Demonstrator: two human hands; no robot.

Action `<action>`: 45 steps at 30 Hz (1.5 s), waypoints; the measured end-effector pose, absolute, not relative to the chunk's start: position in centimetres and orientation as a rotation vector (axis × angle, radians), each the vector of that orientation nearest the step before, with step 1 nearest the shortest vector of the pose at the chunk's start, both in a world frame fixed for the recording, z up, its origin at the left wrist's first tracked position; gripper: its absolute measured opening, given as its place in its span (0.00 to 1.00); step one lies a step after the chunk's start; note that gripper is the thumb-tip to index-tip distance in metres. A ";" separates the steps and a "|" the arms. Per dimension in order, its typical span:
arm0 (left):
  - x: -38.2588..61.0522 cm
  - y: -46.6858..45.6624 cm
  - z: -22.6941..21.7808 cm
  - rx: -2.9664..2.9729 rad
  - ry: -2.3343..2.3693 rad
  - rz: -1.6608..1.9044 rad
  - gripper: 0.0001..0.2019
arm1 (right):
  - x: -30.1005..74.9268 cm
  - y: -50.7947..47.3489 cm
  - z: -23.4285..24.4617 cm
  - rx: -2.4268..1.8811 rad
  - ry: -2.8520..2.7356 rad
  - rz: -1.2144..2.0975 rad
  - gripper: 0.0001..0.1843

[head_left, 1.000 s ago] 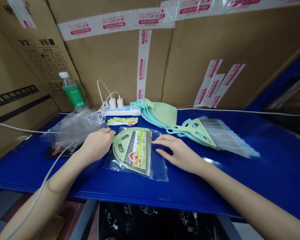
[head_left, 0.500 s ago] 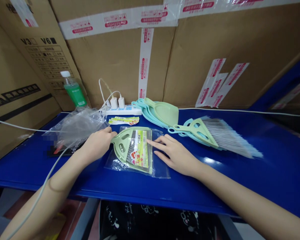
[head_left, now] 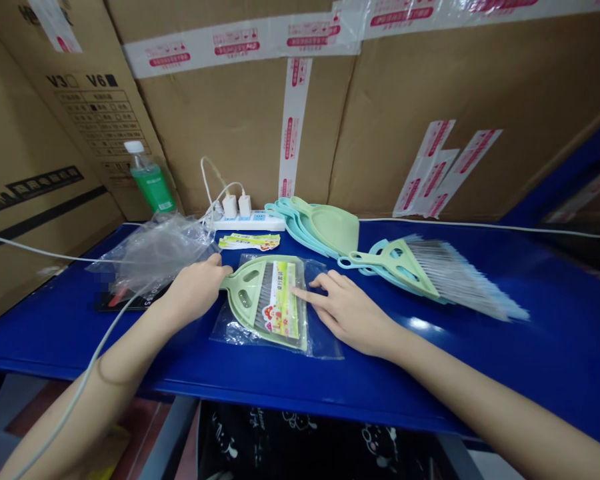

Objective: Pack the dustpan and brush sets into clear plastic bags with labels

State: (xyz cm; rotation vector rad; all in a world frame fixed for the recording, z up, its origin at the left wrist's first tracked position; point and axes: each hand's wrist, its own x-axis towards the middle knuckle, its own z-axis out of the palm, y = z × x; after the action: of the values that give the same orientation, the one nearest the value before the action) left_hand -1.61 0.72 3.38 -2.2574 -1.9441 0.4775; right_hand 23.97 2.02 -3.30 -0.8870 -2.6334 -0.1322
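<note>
as bags (head_left: 155, 250) crowd the dustpan (head_left: 235, 297), labels (head_left: 249, 241) lie behind.

Glossy clear film (head_left: 326, 341) covers the smooth plastic dustpan set (head_left: 264, 297); crinkled plastic bags (head_left: 153, 248) at ten o'clock, matt cardboard (head_left: 245, 127) at twelve.

The left hand (head_left: 197, 287) hides the handle end of the wrapped green dustpan (head_left: 244, 279), whose label (head_left: 283, 300) bears fine print too small to read; plastic bags (head_left: 155, 252) cover the bottle (head_left: 153, 185) base; a stacked green dustpan (head_left: 337, 230) partly hides blue dustpans (head_left: 296, 235); the right forearm (head_left: 480, 398) is cut off lower right
</note>
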 end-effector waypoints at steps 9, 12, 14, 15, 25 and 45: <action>-1.4 0.8 3.4 -2.254 -1.946 0.507 0.19 | 23.9 1.8 -3.1 -0.887 -2.589 -0.061 0.25; -1.4 0.8 3.4 -2.244 -1.953 0.510 0.19 | 24.1 1.8 -3.1 -0.881 -2.556 -0.007 0.23; -1.4 0.8 3.3 -2.246 -1.948 0.507 0.19 | 24.3 2.0 -3.1 -0.913 -2.529 -0.010 0.22; -1.5 0.8 3.3 -2.249 -1.945 0.504 0.19 | 24.5 2.1 -3.2 -0.935 -2.517 -0.031 0.21; -1.8 1.0 3.2 -2.297 -1.873 0.480 0.20 | 25.6 3.4 -3.5 -1.110 -2.438 -0.197 0.19; -2.1 1.5 2.8 -2.345 -1.762 0.400 0.24 | 25.5 3.6 -3.0 -1.131 -2.146 0.570 0.07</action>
State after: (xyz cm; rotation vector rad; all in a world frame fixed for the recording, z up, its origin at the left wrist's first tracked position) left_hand -2.12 1.48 2.84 -2.3449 -1.7616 0.4001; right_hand 25.47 3.62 -3.04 -1.1308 -2.1456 0.5700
